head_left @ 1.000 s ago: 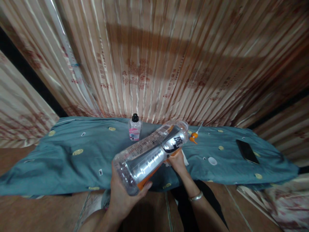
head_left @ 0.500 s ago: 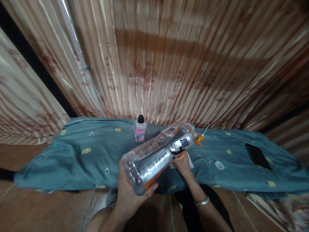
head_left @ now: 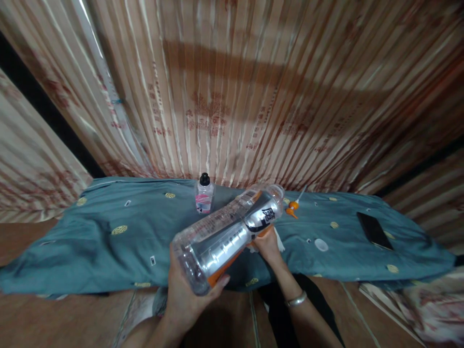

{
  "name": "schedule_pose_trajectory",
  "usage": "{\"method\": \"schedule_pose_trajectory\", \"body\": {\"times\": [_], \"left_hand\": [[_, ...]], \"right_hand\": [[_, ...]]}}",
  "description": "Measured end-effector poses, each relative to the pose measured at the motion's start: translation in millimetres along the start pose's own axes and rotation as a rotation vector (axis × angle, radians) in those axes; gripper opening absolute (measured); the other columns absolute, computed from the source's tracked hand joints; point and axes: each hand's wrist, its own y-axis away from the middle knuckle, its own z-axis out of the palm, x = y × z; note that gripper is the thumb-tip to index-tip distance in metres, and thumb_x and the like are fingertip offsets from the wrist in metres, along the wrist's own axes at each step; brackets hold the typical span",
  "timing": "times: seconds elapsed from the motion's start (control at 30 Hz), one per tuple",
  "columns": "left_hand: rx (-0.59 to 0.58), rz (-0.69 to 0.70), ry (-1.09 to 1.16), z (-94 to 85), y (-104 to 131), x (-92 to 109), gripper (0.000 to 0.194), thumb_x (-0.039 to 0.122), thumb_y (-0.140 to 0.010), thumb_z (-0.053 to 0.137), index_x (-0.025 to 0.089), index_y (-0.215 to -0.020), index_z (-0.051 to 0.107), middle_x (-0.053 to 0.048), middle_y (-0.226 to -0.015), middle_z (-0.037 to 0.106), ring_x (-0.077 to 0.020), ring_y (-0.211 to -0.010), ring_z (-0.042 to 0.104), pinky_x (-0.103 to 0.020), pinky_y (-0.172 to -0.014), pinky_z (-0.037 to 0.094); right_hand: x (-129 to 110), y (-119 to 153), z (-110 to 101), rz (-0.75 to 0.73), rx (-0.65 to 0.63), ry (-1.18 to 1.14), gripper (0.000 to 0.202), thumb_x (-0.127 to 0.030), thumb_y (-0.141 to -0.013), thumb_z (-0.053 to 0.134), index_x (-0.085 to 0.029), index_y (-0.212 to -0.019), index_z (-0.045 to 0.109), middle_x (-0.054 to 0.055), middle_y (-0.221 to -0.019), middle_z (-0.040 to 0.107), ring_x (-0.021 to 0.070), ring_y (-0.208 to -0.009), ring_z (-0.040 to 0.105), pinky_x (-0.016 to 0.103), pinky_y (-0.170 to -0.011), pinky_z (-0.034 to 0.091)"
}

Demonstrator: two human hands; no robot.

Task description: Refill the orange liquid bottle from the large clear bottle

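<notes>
A large clear plastic bottle (head_left: 224,237) with a silver, black and orange label is held tilted above the cloth, its uncapped-looking neck towards the upper right. My left hand (head_left: 190,290) is closed around its base, thumb along the lower side. Against the bottle's underside near the shoulder is my right hand (head_left: 266,244), its fingers mostly hidden. White tissue (head_left: 280,241) pokes out beside that hand and appears to be in it. An orange pump top (head_left: 292,208) with a pale tube lies just beyond the neck.
A small clear bottle (head_left: 205,193) with a black cap and pink label stands behind the large one. To the right lie a white round disc (head_left: 321,245) and a dark phone (head_left: 374,231). Green patterned cloth (head_left: 108,256) covers the table; a pleated curtain (head_left: 217,72) hangs behind.
The whole view has shifted slightly, so everything sits a little further left. Both hands keep about the same hold on the large bottle.
</notes>
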Motion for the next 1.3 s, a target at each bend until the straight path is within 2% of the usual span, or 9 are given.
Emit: {"method": "schedule_pose_trajectory", "body": {"times": [0.13, 0.37, 0.8, 0.93, 1.07, 1.23, 1.3], "left_hand": [[0.006, -0.052, 0.026, 2.7, 1, 2, 0.102, 0.072, -0.06, 0.09, 0.019, -0.139, 0.054, -0.018, -0.135, 0.071, -0.0388, -0.13, 0.069, -0.059, -0.121, 0.047], [-0.028, 0.039, -0.053, -7.0, 0, -18, 0.099, 0.062, -0.064, 0.091, 0.018, -0.144, 0.052, -0.019, -0.133, 0.073, -0.0387, -0.126, 0.072, -0.059, -0.115, 0.054], [-0.057, 0.074, -0.041, -6.4, -2, -10, 0.093, 0.062, -0.066, 0.09, 0.017, -0.14, 0.055, -0.016, -0.125, 0.077, -0.0348, -0.115, 0.077, -0.052, -0.107, 0.061], [-0.025, 0.073, -0.061, -3.5, -1, 2, 0.091, 0.061, -0.067, 0.09, 0.017, -0.139, 0.056, -0.015, -0.126, 0.076, -0.0338, -0.117, 0.077, -0.049, -0.108, 0.061], [-0.012, 0.061, -0.035, -1.8, 0, 10, 0.085, 0.06, -0.067, 0.09, 0.022, -0.135, 0.057, -0.011, -0.123, 0.077, -0.0313, -0.113, 0.078, -0.046, -0.106, 0.061], [-0.059, 0.026, -0.039, -5.7, -3, 0, 0.1, 0.062, -0.061, 0.094, 0.018, -0.14, 0.05, -0.016, -0.123, 0.078, -0.0337, -0.113, 0.079, -0.048, -0.102, 0.063], [-0.078, -0.006, -0.014, -5.9, -2, -1, 0.101, 0.062, -0.061, 0.093, 0.018, -0.14, 0.049, -0.016, -0.125, 0.077, -0.0343, -0.114, 0.078, -0.05, -0.104, 0.063]], "right_hand": [[1, 0, 0, -0.01, 0.004, 0.007, 0.08, -0.048, -0.059, 0.094, -0.021, -0.125, 0.058, 0.011, -0.113, 0.081, 0.0333, -0.103, 0.079, 0.046, -0.095, 0.064], [1, 0, 1, -0.017, 0.03, 0.04, 0.08, -0.048, -0.058, 0.095, -0.02, -0.124, 0.06, 0.012, -0.112, 0.081, 0.0347, -0.103, 0.079, 0.047, -0.093, 0.064], [-1, -1, -1, 0.031, 0.009, 0.082, 0.08, -0.053, -0.056, 0.093, -0.022, -0.12, 0.057, 0.013, -0.113, 0.079, 0.0363, -0.106, 0.077, 0.05, -0.098, 0.062], [-1, 0, -1, 0.042, 0.012, 0.082, 0.081, -0.053, -0.056, 0.093, -0.022, -0.121, 0.056, 0.013, -0.112, 0.079, 0.0361, -0.104, 0.077, 0.05, -0.097, 0.062], [0, 0, -1, 0.007, 0.014, 0.049, 0.078, -0.05, -0.058, 0.092, -0.022, -0.121, 0.057, 0.012, -0.111, 0.08, 0.0349, -0.104, 0.077, 0.049, -0.096, 0.062], [1, 0, -1, 0.001, 0.004, 0.024, 0.077, -0.048, -0.058, 0.093, -0.022, -0.122, 0.059, 0.01, -0.109, 0.08, 0.0342, -0.101, 0.078, 0.049, -0.095, 0.063], [1, 0, -1, 0.001, 0.0, 0.012, 0.078, -0.048, -0.057, 0.093, -0.021, -0.122, 0.059, 0.011, -0.111, 0.08, 0.0341, -0.103, 0.077, 0.049, -0.096, 0.063]]}}
